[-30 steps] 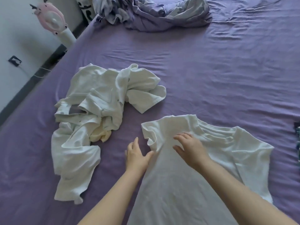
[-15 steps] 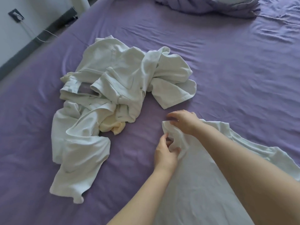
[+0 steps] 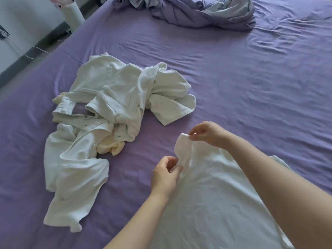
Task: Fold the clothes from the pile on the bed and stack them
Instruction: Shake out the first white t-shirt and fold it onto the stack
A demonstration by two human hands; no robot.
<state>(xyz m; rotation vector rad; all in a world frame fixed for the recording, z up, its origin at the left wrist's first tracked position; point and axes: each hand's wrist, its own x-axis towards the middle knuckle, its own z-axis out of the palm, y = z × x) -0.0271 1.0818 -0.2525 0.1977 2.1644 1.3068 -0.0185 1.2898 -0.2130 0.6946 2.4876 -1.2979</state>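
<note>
Far to the left of your fingers, a white fan stand (image 3: 74, 14) rises from the floor beside the purple bed (image 3: 251, 87). Nearer, still left of your fingers and well apart from them, lies one tangled pile of white clothes (image 3: 100, 112); how many garments it holds cannot be told, though a pale yellow piece (image 3: 110, 145) shows underneath.

Your left hand (image 3: 164, 175) has its thumb and fingers curled in a pinch on the lower edge of a sleeve. That sleeve belongs to one white T-shirt (image 3: 206, 203), spread flat on the bed beneath both forearms. Your right hand (image 3: 208, 133), just beyond and to the right of the left hand, pinches the sleeve's upper corner between thumb and fingertips, lifting it slightly.

The shirt looks light, thin and limp, so it will probably sag and wrinkle wherever it is unsupported. The hemmed sleeve edge and shoulder seam seem the firmest places to hold.

Far beyond your right fingers sits one crumpled lilac duvet (image 3: 203, 11).
</note>
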